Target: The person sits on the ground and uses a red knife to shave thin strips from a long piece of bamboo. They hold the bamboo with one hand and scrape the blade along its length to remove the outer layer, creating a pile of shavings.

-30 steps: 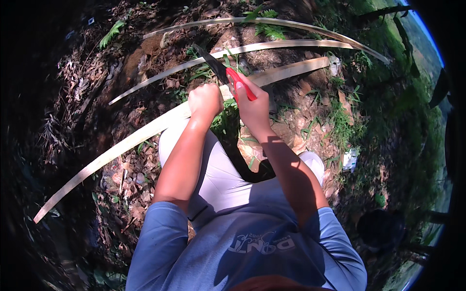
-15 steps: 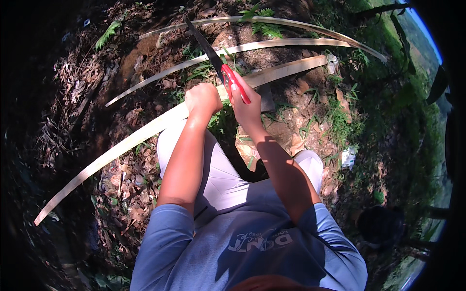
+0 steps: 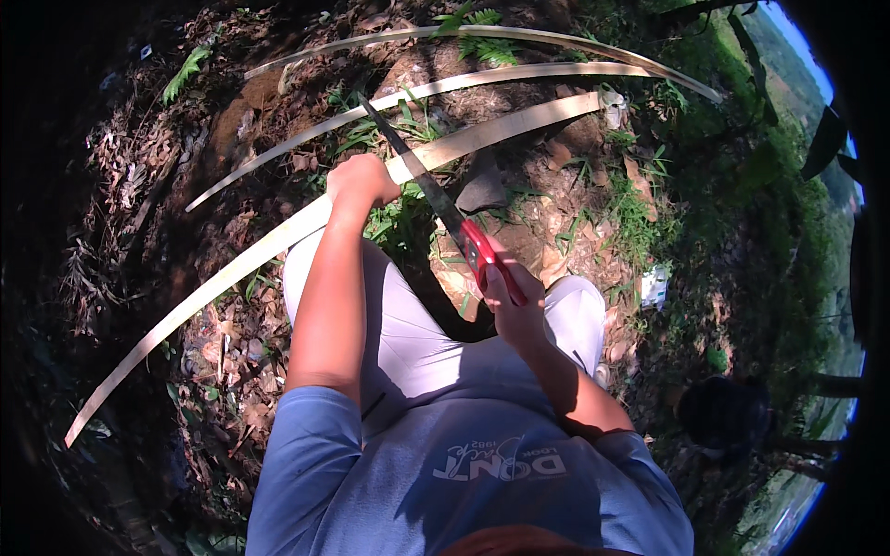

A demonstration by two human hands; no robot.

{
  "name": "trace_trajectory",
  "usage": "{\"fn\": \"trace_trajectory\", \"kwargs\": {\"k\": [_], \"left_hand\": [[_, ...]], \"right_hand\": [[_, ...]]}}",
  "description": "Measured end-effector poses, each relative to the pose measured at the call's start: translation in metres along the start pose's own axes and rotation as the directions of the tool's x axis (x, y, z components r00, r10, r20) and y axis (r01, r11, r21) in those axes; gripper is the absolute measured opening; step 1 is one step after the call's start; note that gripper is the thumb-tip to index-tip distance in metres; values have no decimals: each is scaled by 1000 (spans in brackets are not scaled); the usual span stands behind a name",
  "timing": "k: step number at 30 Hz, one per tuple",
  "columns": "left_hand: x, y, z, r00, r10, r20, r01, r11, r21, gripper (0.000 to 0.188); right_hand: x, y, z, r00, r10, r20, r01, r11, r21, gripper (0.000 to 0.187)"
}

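A long pale wooden strip (image 3: 236, 269) runs across in front of me, from the lower left to the upper right. My left hand (image 3: 362, 183) is closed round it near its middle, above my left knee. My right hand (image 3: 515, 301) grips the red handle of a hand saw (image 3: 426, 184). The saw's dark blade lies across the strip just right of my left fist, its tip pointing away to the upper left. Fingers hide part of the handle.
Two more pale strips (image 3: 445, 84) (image 3: 389, 37) lie on the leafy ground beyond. A grey stone (image 3: 482, 184) is below the held strip. Green ferns (image 3: 487, 42) grow at the back, and a white scrap (image 3: 654, 286) lies right of my knee.
My right hand has drawn the saw back toward me and to the right, so the blade now crosses the strip. My left hand keeps its grip on the strip.
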State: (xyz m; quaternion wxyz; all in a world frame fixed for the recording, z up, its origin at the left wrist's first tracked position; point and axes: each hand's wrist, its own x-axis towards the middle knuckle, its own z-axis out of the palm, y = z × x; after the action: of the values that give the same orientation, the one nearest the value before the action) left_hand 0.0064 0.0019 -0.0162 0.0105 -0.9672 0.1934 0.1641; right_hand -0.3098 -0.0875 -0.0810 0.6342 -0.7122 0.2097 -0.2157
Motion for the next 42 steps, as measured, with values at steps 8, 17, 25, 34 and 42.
{"fn": "trace_trajectory", "kwargs": {"k": [8,17,25,34,42], "left_hand": [[3,-4,-5,994,49,102,-44,998,-53,34],[25,-21,19,978,200,-61,-204,976,-74,38],[2,-5,10,992,121,-39,-120,992,28,38],[6,-8,6,997,65,53,-62,997,-49,39],[0,3,6,980,98,175,-94,995,-28,44]], "right_hand": [[-115,-58,-73,994,100,-35,-104,982,-156,45],[-108,-87,-68,994,89,-58,-97,982,-160,44],[-98,-95,-64,988,140,-64,-148,978,-147,42],[-85,-91,-66,990,130,-62,-133,990,-54,40],[-14,-34,1,999,11,-48,-12,1000,-12,42]]}}
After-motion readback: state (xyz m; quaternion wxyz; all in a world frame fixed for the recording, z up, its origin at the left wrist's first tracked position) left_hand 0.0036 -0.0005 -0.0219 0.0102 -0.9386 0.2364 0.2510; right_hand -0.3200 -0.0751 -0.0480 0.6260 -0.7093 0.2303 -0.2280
